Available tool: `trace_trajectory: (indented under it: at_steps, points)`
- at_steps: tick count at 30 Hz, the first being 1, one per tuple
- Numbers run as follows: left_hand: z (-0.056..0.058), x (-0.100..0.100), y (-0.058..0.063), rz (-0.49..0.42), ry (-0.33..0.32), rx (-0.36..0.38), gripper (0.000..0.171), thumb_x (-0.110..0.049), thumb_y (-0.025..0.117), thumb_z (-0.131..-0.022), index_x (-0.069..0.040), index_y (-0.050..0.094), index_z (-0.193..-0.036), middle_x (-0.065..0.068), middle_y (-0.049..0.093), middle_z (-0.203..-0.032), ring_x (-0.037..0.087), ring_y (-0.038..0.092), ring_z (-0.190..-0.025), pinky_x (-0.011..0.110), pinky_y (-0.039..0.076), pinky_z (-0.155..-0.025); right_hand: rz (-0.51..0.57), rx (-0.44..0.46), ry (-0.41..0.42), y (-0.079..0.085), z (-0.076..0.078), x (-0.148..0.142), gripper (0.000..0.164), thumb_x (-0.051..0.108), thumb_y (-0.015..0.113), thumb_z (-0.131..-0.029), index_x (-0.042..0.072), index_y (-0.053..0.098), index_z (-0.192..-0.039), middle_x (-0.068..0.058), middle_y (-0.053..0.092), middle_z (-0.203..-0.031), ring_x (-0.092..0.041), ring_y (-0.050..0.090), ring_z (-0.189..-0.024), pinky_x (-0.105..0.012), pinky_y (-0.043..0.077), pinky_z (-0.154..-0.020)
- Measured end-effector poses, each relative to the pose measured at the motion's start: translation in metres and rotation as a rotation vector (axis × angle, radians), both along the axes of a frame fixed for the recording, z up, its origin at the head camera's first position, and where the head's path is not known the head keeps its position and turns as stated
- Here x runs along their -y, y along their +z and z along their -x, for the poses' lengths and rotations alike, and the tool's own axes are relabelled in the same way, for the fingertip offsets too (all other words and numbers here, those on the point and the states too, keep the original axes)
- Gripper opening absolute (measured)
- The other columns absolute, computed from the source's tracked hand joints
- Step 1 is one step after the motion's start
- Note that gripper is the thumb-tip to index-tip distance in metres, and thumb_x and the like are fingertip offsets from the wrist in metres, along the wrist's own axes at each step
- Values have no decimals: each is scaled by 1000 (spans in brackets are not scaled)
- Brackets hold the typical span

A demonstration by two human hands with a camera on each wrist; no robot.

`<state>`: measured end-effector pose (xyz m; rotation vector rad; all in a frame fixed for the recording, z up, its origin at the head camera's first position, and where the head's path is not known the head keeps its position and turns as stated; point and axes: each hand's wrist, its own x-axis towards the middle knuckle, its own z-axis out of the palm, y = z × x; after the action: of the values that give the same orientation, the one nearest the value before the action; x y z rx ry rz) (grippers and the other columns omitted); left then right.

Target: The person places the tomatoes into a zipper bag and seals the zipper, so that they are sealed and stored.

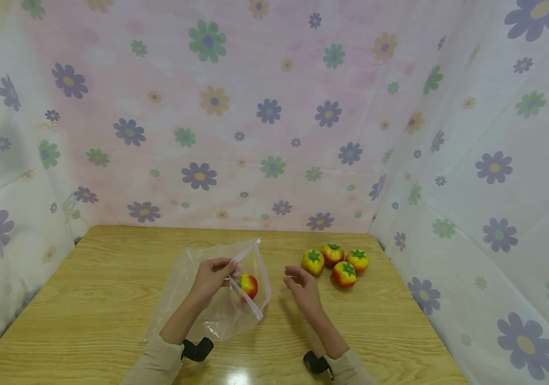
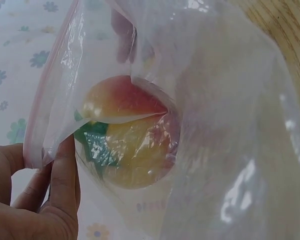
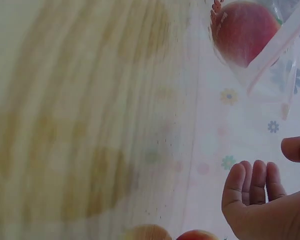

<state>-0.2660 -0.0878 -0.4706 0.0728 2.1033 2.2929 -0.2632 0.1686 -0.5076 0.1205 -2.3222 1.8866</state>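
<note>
A clear zip bag (image 1: 192, 289) with a pink zip edge lies on the table, its mouth held apart. My left hand (image 1: 213, 278) pinches that edge between thumb and fingers, plainly so in the left wrist view. Inside the bag, near the mouth, is a red-and-yellow toy tomato (image 1: 249, 286) with green leaves, seen through the plastic in the left wrist view as well. To the right of the mouth, apart from it, my right hand (image 1: 304, 291) hangs over the table with loosely bent fingers and nothing between them.
Several more toy tomatoes (image 1: 343, 274) stand grouped on the wooden table (image 1: 380, 331), just beyond and right of my right hand. Flower-printed cloth (image 1: 274, 107) hangs behind the table and along both sides. Dark wrist cameras (image 1: 198, 349) sit at my sleeves.
</note>
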Motion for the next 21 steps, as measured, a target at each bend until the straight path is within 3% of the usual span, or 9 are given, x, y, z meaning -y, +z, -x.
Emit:
trace_trajectory:
  at_steps: [7,15,21]
  points:
    - [-2,-1,1,-13,15,-4,27,-5,63,-100,16,66,-117,12,74,-91,11,69,-73,22,61,-67,-58,-19,-57,0,5,-7,38,5,63,-99,-7,56,-135,-28,60,-130,-28,62,-109,-25,54,-88]
    - [-3,1,2,-19,25,-5,27,-5,62,-101,16,64,-118,13,74,-93,10,69,-74,21,60,-67,-42,-38,-144,-2,12,-19,44,6,64,-99,-7,51,-138,-27,52,-135,-37,53,-118,-16,47,-88]
    - [-3,3,1,-18,22,-2,27,-5,62,-101,16,65,-118,12,74,-92,10,69,-74,21,60,-67,-45,-70,-239,-2,19,-31,46,3,67,-96,-9,50,-137,-28,48,-139,-40,51,-119,-21,46,-89]
